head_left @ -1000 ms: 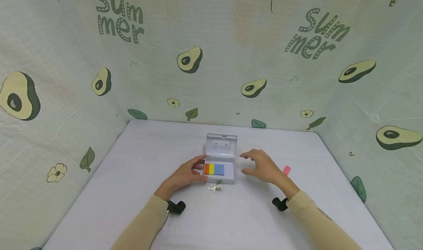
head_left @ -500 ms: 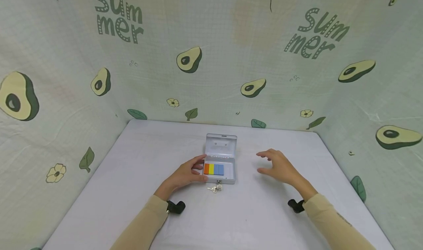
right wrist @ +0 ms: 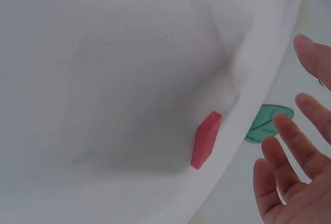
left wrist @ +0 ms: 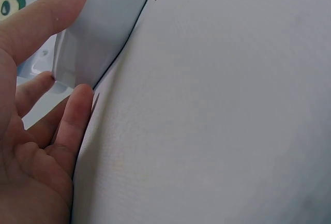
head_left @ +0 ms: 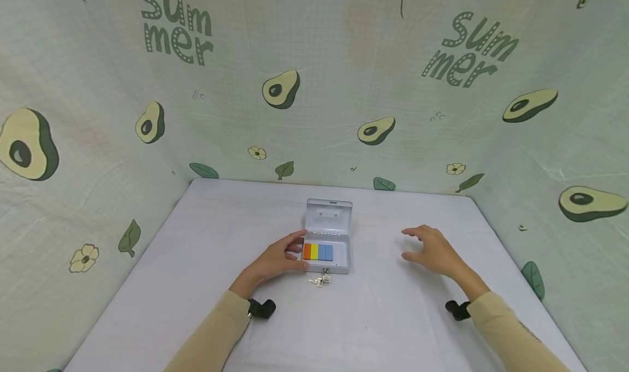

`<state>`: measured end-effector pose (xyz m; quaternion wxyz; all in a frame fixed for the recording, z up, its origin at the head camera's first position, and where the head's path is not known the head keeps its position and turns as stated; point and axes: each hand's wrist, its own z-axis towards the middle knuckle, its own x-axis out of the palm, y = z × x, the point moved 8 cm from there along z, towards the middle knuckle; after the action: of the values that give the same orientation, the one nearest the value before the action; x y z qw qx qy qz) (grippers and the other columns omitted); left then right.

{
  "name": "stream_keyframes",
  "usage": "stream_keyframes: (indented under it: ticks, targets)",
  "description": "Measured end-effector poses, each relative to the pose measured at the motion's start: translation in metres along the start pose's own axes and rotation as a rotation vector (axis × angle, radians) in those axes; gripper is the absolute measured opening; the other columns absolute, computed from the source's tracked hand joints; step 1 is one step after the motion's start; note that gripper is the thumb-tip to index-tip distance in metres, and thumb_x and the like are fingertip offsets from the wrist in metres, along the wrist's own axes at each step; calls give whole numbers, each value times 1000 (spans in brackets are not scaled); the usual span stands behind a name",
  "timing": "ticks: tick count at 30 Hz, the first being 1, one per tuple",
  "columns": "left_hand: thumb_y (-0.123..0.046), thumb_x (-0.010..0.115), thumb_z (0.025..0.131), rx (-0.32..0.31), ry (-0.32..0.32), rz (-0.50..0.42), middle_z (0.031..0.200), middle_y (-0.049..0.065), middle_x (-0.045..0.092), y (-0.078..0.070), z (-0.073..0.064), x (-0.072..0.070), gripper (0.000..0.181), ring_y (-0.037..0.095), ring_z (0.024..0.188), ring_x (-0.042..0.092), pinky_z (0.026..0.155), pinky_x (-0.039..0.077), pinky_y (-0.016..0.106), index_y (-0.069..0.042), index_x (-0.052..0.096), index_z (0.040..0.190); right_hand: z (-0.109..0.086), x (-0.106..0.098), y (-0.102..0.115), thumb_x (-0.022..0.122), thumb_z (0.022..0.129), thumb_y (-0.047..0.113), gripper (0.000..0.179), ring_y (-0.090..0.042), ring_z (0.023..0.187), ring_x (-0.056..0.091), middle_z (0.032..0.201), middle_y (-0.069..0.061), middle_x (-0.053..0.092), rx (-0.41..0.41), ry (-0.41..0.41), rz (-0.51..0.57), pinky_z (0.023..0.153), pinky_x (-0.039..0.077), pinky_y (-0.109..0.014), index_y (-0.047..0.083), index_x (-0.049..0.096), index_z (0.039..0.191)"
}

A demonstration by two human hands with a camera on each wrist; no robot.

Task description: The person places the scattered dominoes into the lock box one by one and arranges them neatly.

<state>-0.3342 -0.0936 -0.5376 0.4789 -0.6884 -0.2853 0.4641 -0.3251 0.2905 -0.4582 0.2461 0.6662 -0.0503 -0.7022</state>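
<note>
A small grey metal cash box [head_left: 342,252] stands on the white table with its lid [head_left: 328,218] raised. Inside, at the left, lies a row of coloured blocks: orange [head_left: 307,251], yellow [head_left: 314,251] and blue [head_left: 325,252]. My left hand [head_left: 274,258] holds the box by its left side, thumb near the front corner and index finger near the hinge. To the right, my right hand [head_left: 434,253] hovers with parted fingers and nothing in it. The right wrist view has a pinkish-red block [right wrist: 206,140] on the table near that hand; in the head view it is hidden.
A small padlock [head_left: 326,277] hangs at the box's front, with keys [head_left: 316,282] beside it on the table. A cloth printed with avocados and leaves [head_left: 324,115] walls the table [head_left: 236,208] at the back and both sides.
My right hand has moved rightward, away from the box, and now covers the pink block in the head view. The left hand and the box have stayed where they were.
</note>
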Motion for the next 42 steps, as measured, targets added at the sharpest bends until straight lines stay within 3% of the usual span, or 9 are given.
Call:
stream_keyframes:
  ticks: [3, 11, 25, 42]
  targets:
    - [-31, 92, 85, -4, -1, -3, 152, 4, 56, 0, 0, 0, 92, 22, 121, 61, 107, 53, 44, -26, 44, 163, -2, -2, -6, 90, 87, 24, 59, -36, 102, 61, 131, -22, 65, 10, -6, -8, 82, 55, -49, 4, 68, 138]
    - [-32, 92, 85, -1, -1, 1, 155, 2, 54, 1, 0, 0, 91, 21, 121, 61, 108, 53, 44, -27, 44, 163, -6, -3, -27, 90, 86, 26, 61, -46, 114, 59, 132, -26, 64, 48, 3, -20, 93, 53, -66, 2, 67, 137]
    - [-32, 92, 85, -6, -8, 11, 154, 2, 55, 0, 0, 0, 91, 22, 119, 62, 107, 53, 44, -28, 44, 163, -15, -1, -55, 90, 85, 25, 59, -43, 107, 60, 119, -25, 67, 57, -7, -44, 90, 52, -64, -3, 68, 133]
    - [-33, 92, 85, -3, -6, 12, 152, 3, 56, 0, -1, -1, 92, 22, 119, 62, 107, 53, 45, -27, 44, 163, -18, 2, -66, 91, 84, 24, 54, -33, 96, 62, 108, -17, 69, 51, -7, -23, 84, 55, -53, -7, 71, 123]
